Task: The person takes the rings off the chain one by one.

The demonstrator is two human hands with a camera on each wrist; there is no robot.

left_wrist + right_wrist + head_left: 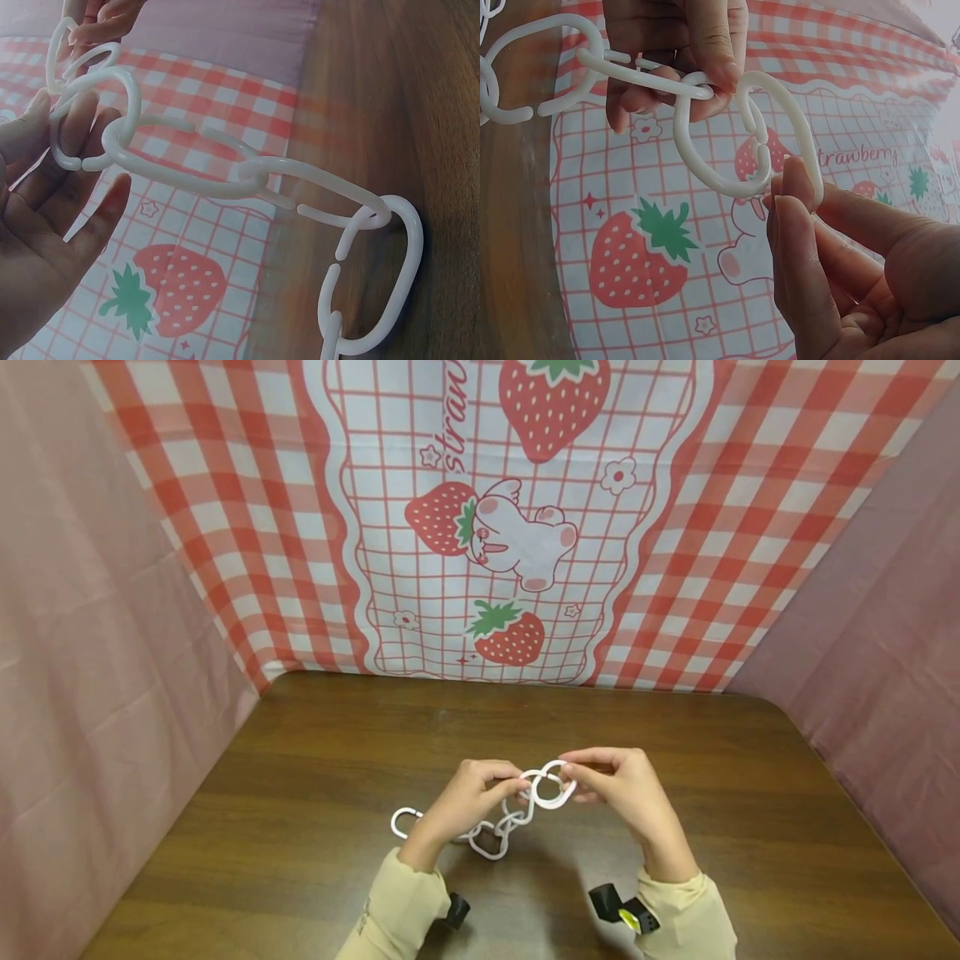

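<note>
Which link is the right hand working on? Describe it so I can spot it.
On the brown table, a white chain rises to both hands. The end link is pinched by the right hand, beside the left hand. It alone has one neighbour and hangs in the air.

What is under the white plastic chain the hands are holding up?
Under the white plastic chain lies the brown wooden table; the chain's lower links rest on it. The left hand and wrist cover part of those links and the wood beneath.
</note>
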